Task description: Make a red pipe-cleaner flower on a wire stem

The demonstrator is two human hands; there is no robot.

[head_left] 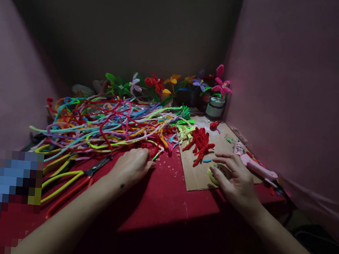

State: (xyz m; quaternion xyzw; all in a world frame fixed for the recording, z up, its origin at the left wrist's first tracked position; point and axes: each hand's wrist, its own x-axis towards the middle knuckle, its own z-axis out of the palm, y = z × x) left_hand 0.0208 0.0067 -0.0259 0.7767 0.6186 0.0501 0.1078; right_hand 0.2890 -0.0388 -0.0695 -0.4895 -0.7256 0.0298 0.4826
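Dozens of fuzzy, flexible pipe cleaners [123,119] are heaped across the left and middle of the tabletop [166,205], which is covered in smooth deep red; strands of turquoise, lilac, orange, red and yellow are tangled in loose curves. A slim green-and-white piece [156,155] is pinched at the thumb and fingertips of the left hand [134,166], the other fingers being curled under and mostly hidden. It is held just above the red surface, near the front of the heap. A round, flat tape roll [213,177], yellow-green at its rim, is touched by the right hand [239,185], with the thumb laid over it and the fingers arched behind; whether it is firmly gripped cannot be told. The roll is located over the near part of a flat, tan cardboard sheet [193,181]. On that sheet, plush red pieces [200,141] are piled in narrow, petal-like lengths, with pale yellow pieces [185,134] beside them and a short blue piece [207,160] near the roll. A pink glue gun [258,168] is laid at the right. Tools with slender yellow and red handles [65,182] are seen at the left. Soft-petalled flowers [155,83] are ranged along the back.
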